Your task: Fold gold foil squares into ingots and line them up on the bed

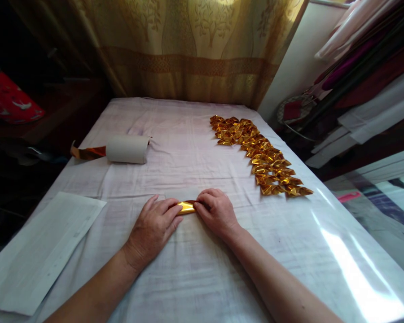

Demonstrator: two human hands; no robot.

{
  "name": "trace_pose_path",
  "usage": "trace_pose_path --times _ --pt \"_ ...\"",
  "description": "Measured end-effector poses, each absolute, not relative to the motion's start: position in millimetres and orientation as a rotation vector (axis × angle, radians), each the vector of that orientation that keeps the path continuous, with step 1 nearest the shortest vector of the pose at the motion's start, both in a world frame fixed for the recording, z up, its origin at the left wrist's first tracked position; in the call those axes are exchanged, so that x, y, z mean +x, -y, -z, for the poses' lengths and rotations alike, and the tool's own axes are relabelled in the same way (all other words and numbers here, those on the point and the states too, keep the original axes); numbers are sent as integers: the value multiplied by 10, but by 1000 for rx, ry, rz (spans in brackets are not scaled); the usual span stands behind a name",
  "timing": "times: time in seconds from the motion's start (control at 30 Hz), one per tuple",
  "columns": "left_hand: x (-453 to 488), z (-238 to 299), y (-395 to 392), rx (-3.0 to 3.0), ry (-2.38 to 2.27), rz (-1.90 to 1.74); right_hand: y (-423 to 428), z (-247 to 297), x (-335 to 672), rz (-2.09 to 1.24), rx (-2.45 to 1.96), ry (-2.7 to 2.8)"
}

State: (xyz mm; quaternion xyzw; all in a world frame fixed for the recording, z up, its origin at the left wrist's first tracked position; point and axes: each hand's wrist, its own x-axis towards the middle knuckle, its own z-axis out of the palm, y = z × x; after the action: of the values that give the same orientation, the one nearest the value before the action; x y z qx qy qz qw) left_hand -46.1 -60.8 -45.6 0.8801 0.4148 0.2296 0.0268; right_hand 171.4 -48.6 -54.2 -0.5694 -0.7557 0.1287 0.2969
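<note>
No readable text; just faint, illegible marks (76,233) on the white paper sheet (40,255), left of the left grip (156,222).

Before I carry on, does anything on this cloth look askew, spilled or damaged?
No spill or clear damage shows. Two mildly untidy things: the white sheet lies slanted by the left edge, and a foil tail juts from the left end of the white roll. The gold strip between both hands looks neat.

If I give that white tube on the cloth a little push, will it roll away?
The white tube would probably roll, because its side is round. The coppery strip sticking out at its left end might drag and slow it.
</note>
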Motion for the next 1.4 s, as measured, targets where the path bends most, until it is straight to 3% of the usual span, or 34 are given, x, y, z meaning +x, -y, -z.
trace_pose_path --times 1.4 --pt "-292 597 834 2841 -1259 -591 498 601 1679 -230 -1581 1956"
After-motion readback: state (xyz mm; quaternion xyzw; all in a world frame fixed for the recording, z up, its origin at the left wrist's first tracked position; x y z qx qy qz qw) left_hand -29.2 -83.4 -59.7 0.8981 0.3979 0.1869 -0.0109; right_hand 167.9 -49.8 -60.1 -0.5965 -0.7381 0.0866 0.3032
